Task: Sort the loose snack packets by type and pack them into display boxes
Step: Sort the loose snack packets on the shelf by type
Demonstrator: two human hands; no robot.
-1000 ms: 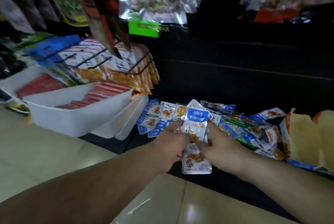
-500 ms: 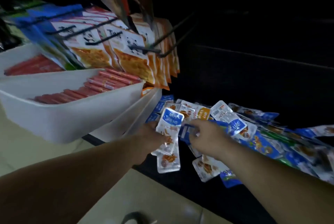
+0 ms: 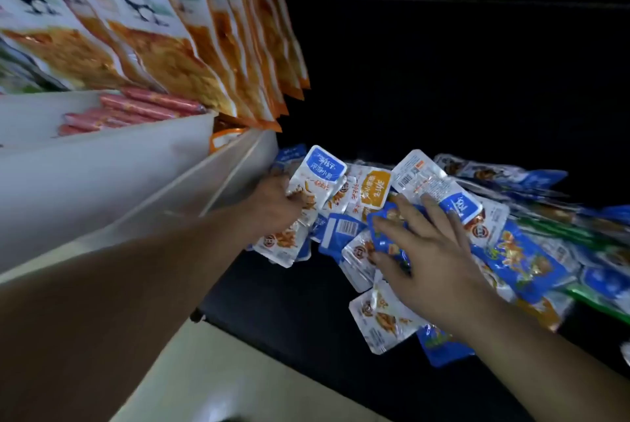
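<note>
Head view: packet [image 3: 315,179], blue end up

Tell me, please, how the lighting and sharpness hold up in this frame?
Head view: dim, the background nearly black; the rim of the white bin and the far-right packets are smeared by blur; the hanging pouches splay from wide-angle distortion; the blue-topped packet in the left hand is sharpest.

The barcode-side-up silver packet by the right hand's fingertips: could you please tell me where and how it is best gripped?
Probably pinch the silver packet at its near long edge, coming from the near side with the right hand, whose fingertips lie at that edge. It rests topmost on the pile, flat and slightly tilted, so that edge looks free for a thumb beneath.
</note>
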